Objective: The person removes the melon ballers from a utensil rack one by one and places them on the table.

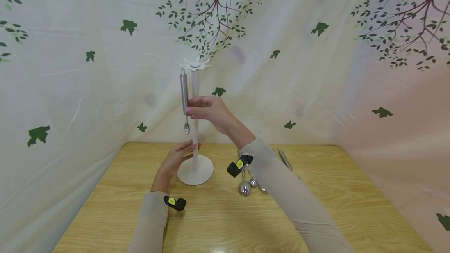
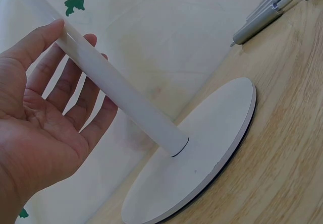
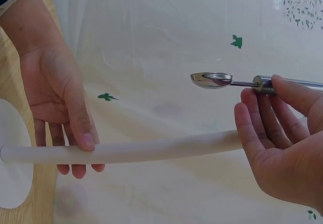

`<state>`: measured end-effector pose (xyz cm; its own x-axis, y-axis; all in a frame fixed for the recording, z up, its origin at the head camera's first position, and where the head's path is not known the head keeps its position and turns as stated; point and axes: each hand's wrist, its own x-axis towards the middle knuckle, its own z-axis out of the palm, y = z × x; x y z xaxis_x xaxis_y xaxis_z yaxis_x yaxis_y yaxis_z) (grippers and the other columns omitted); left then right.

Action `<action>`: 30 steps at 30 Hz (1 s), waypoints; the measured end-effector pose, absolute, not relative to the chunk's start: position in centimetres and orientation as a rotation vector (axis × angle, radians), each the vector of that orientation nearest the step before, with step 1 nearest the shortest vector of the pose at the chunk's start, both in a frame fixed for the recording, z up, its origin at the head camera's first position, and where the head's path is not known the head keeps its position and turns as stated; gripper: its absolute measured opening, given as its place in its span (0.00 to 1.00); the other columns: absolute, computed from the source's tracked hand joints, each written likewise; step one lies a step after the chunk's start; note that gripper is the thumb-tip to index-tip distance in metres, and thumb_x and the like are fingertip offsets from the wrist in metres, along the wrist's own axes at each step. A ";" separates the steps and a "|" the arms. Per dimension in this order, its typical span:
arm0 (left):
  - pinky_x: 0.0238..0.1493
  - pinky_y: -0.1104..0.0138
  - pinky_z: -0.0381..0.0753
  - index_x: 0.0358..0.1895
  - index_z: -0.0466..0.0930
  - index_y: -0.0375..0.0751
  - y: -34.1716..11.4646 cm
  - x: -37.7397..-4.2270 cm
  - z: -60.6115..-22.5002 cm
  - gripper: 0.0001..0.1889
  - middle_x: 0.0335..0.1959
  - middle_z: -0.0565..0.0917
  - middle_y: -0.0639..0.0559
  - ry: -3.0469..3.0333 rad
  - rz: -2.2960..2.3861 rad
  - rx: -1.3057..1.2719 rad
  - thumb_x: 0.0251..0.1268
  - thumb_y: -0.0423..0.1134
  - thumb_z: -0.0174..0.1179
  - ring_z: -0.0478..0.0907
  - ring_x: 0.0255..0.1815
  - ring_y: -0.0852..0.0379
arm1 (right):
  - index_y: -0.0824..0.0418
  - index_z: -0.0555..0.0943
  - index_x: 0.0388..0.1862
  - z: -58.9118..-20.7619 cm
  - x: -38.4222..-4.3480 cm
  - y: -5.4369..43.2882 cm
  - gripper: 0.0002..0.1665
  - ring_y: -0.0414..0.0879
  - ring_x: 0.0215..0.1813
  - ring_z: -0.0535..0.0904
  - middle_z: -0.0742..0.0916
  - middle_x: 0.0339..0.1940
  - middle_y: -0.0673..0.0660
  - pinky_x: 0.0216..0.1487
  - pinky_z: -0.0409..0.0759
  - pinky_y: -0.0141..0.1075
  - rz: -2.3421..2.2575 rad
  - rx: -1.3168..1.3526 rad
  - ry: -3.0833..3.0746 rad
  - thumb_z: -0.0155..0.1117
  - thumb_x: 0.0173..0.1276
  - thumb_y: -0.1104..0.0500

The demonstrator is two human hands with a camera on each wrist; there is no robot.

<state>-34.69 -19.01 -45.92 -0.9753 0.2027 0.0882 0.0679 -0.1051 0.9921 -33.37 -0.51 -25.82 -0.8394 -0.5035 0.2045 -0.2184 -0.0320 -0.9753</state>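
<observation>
A white stand (image 1: pixel 195 128) rises from a round base, with a ring of hooks at its top. My left hand (image 1: pixel 172 162) holds the pole low down; in the left wrist view the thumb lies on one side and the fingers pass behind. From a left-hand hook hangs a small metal scoop (image 1: pixel 184 93), its bowl downward. My right hand (image 1: pixel 215 113) pinches the lower end of its handle between thumb and fingers. The right wrist view shows the shiny scoop bowl (image 3: pixel 212 80) beyond the fingertips, apart from the pole.
Several metal scoops (image 1: pixel 244 189) lie on the wooden table (image 1: pixel 218 225) right of the stand, partly hidden by my right forearm. Their handles (image 2: pixel 257 27) show in the left wrist view. A pale curtain (image 1: pixel 105 89) with leaf prints hangs behind the table.
</observation>
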 end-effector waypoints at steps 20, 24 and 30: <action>0.76 0.47 0.68 0.71 0.72 0.34 -19.1 -34.7 -45.9 0.27 0.53 0.87 0.57 2.019 2.260 0.299 0.76 0.45 0.60 0.70 0.73 0.38 | 0.72 0.81 0.58 -25.1 -33.4 -0.4 0.19 0.46 0.47 0.88 0.88 0.55 0.67 0.57 0.86 0.41 -1.973 -0.778 2.014 0.68 0.69 0.68; 0.76 0.46 0.67 0.70 0.73 0.34 -19.1 -34.7 -46.0 0.26 0.55 0.87 0.54 2.019 2.258 0.300 0.76 0.44 0.59 0.69 0.74 0.37 | 0.72 0.81 0.57 -24.9 -33.3 -0.4 0.19 0.46 0.46 0.88 0.88 0.54 0.67 0.57 0.86 0.41 -1.970 -0.792 2.014 0.68 0.69 0.68; 0.76 0.47 0.67 0.69 0.74 0.34 -19.1 -34.6 -45.8 0.25 0.59 0.85 0.49 2.024 2.247 0.298 0.76 0.44 0.59 0.70 0.73 0.39 | 0.72 0.81 0.57 -24.5 -33.1 -0.5 0.18 0.46 0.45 0.88 0.88 0.53 0.66 0.57 0.86 0.41 -1.963 -0.817 2.017 0.67 0.70 0.67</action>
